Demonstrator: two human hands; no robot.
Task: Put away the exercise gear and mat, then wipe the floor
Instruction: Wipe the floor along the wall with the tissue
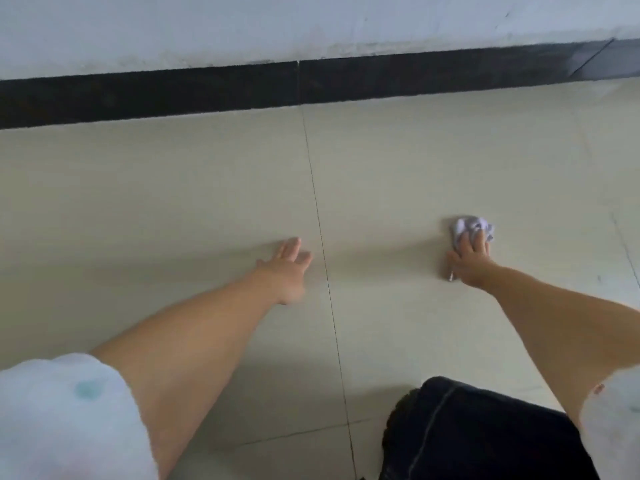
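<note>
The person leans over a floor of large pale beige glossy tiles point(450, 161), both bare arms stretched forward. The right hand point(469, 259), at about three o'clock from the centre of the view, lies on top of a small crumpled white cloth point(467, 227) and presses it against the floor. The fingers spread over the cloth with their tips bent slightly into its folds; the picture is soft with motion, so it may be that they pinch the fabric rather than only press it flat. Most of the cloth shows beyond the fingertips, toward twelve o'clock, and a small pale scrap shows at the heel of the hand.

The left hand point(287, 268), near the centre of the view, is open, fingers straight and close together, pointing toward one o'clock, low over the tile. Whether the palm touches the floor cannot be told. It sits just left of a thin dark grout line point(320, 233) that runs from twelve to six o'clock between the two hands.

At twelve o'clock a black speckled stone skirting band point(173, 95) runs along the foot of a white painted wall point(207, 26). At seven o'clock shows a loose white short sleeve point(65, 420), and at five o'clock a knee in dark denim trousers point(478, 434).
</note>
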